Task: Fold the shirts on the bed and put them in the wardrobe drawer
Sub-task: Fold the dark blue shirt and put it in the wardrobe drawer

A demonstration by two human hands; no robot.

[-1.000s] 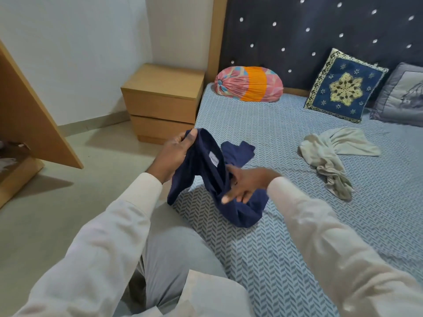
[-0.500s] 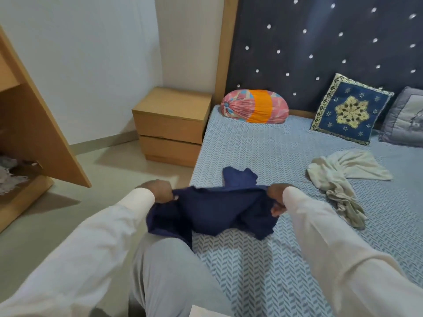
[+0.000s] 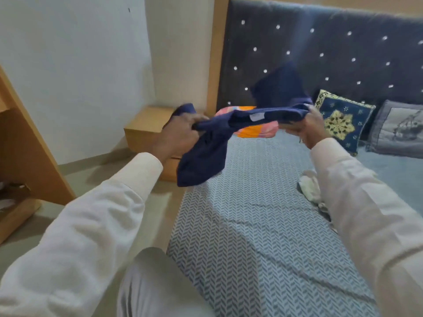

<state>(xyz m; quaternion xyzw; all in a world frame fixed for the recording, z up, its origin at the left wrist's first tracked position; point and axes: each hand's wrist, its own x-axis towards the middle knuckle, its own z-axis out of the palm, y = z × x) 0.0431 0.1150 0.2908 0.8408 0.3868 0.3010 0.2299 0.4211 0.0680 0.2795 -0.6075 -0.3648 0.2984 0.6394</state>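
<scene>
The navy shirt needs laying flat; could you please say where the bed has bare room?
Bare sheet runs from the near edge up to the bolster, left of the cream shirt. Crowded: the cushions along the headboard.

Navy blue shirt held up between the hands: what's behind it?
Behind the navy blue shirt, a pink-and-orange bolster pillow peeks out above and below it, before the dark studded headboard. The pillow's middle and part of the wooden nightstand are covered.

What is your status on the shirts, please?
Left hand and right hand both grip the navy shirt, held up over the bed. Cream shirt lies crumpled on the bed. Nothing in the way.
</scene>
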